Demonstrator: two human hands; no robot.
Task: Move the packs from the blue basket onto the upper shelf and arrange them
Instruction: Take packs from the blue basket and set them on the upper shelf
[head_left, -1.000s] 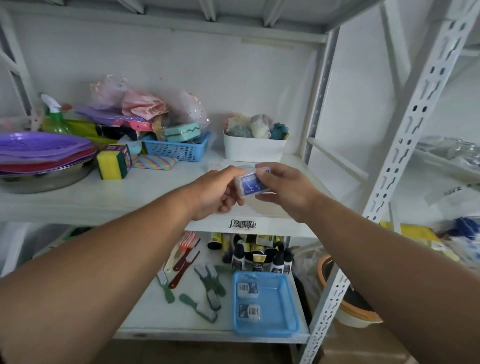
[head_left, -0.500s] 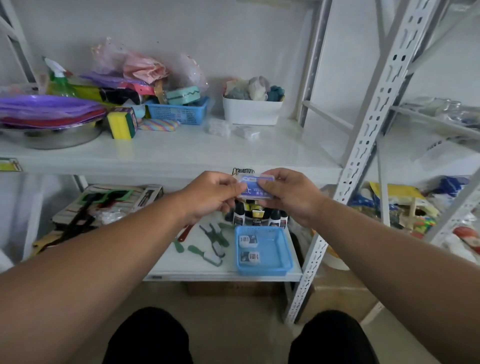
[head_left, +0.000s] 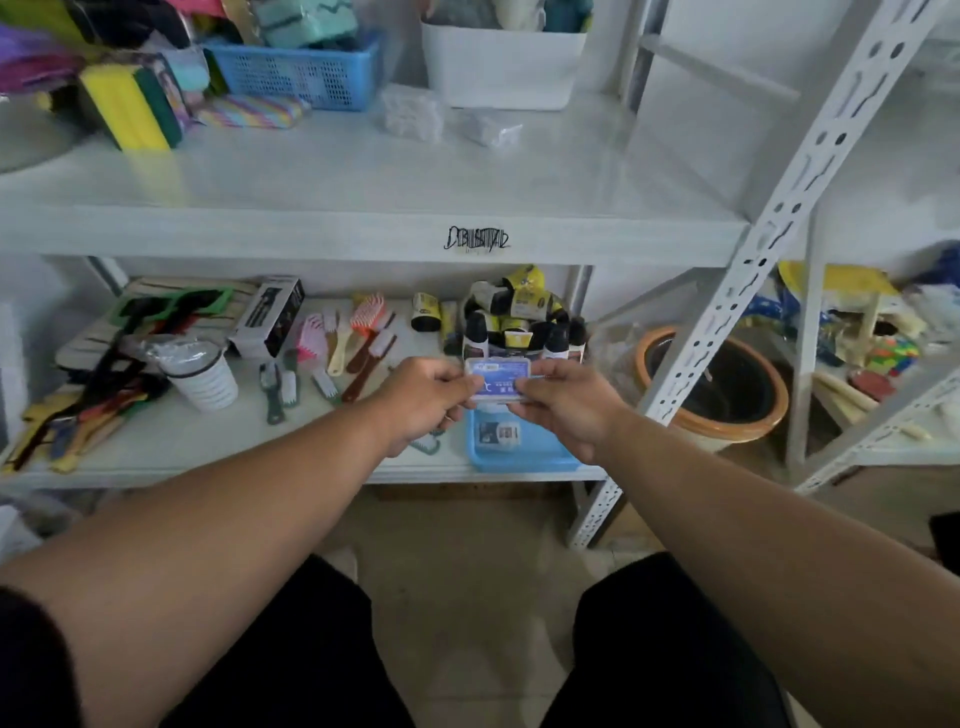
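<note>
Between your hands sits one pack (head_left: 497, 381) — left hand (head_left: 422, 402) and right hand (head_left: 566, 402) each pinch an end. Just below them lies the blue basket (head_left: 524, 457) — another pack (head_left: 498, 432) inside.

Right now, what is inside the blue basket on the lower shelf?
One pack lies in the blue basket. The basket's far part is hidden behind the left hand, right hand and held pack.

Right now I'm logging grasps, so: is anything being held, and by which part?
A small blue pack is pinched by both hands: left hand on its left end, right hand on its right end.
</note>
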